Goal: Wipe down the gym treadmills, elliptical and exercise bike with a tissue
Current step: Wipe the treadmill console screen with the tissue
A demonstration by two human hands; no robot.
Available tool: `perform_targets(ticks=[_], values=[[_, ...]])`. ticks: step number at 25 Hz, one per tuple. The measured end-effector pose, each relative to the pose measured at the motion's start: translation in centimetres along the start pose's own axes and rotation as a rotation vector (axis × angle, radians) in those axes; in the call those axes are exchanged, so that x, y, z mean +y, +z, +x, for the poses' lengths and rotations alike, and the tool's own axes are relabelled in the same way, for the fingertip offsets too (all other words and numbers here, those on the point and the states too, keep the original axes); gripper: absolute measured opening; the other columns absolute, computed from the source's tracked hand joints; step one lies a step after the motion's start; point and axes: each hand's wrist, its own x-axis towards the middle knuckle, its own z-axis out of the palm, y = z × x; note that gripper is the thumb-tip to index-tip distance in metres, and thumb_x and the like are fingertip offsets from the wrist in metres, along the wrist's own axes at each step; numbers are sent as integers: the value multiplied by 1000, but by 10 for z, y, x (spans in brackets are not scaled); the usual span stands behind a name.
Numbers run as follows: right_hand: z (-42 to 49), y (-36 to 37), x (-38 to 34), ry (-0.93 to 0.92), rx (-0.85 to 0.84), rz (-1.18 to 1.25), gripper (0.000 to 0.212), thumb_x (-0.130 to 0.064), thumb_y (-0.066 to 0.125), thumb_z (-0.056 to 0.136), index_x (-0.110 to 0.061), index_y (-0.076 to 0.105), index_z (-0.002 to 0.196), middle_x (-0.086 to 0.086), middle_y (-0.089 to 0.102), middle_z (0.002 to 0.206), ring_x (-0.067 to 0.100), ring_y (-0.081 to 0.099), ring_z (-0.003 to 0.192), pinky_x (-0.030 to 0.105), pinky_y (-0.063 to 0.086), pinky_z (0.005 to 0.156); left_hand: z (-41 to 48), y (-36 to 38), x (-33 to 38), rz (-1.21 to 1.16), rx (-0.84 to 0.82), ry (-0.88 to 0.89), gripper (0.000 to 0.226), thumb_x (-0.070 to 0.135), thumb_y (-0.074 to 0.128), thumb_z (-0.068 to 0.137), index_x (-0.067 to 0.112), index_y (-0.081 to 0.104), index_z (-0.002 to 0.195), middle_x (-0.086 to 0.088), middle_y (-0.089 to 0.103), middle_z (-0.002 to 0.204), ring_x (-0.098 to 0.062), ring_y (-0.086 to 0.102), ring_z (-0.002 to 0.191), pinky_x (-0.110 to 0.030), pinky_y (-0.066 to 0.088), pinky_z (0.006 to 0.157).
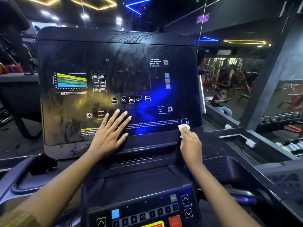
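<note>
A treadmill's big black glossy console panel (124, 51) fills the middle of the view, smeared and dusty on its left half. My left hand (109, 133) lies flat on the panel's lower middle, fingers spread, holding nothing. My right hand (191, 145) is at the panel's lower right corner, closed on a small crumpled white tissue (184, 127) that presses against the panel near the info symbol. Below, the treadmill's lower keypad (147, 213) shows number keys, arrow keys and a red stop button.
The treadmill's grey handrails (19, 182) curve around both sides. To the right, a mirror wall (246, 79) reflects red gym machines and a seated person (221, 102). A rack of dumbbells (278, 120) stands at far right. Dark equipment stands at left.
</note>
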Motion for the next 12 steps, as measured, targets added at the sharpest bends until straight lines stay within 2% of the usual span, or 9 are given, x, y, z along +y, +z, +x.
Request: perform_targets(ticks=[2,4,6,8,10,12], values=[[-6,6,-24,-47,-34,-7,49,20,73,52,0,71,97,13,72,96,31,66,69,31,56,60,-3,0,-10,19,-9,55,55,44,17,101,15,32,146,-7,33,152,-23,12,147,-46,12,117],[-15,14,-53,-88,-84,15,54,19,73,50,-2,71,99,11,71,97,28,66,69,28,56,59,-3,0,-18,46,-26,115,55,43,15,102,16,30,147,-6,32,153,-26,18,145,-47,14,117],[-28,19,-82,-169,-157,54,50,14,69,59,-4,69,106,9,70,103,27,65,77,28,55,62,-4,0,-21,59,-22,133,55,43,14,102,16,31,147,-7,31,153,-28,23,143,-48,15,116],[-32,16,-89,-227,-169,116,41,5,53,73,-6,68,109,7,69,106,22,64,86,29,53,74,-4,1,-21,60,4,130,54,42,17,102,15,33,147,-7,32,153,-28,24,143,-48,15,116],[-21,3,-68,-109,-69,157,42,-1,39,78,-5,68,108,8,69,100,19,62,87,25,46,84,-6,1,-19,55,16,130,54,40,26,99,15,33,146,-7,32,153,-28,25,142,-48,16,116],[-6,-12,-37,95,4,110,41,-1,36,81,-3,68,107,10,69,95,26,64,84,24,41,81,-5,1,-19,60,23,134,56,41,30,97,15,32,146,-7,32,153,-28,26,142,-48,16,116]])
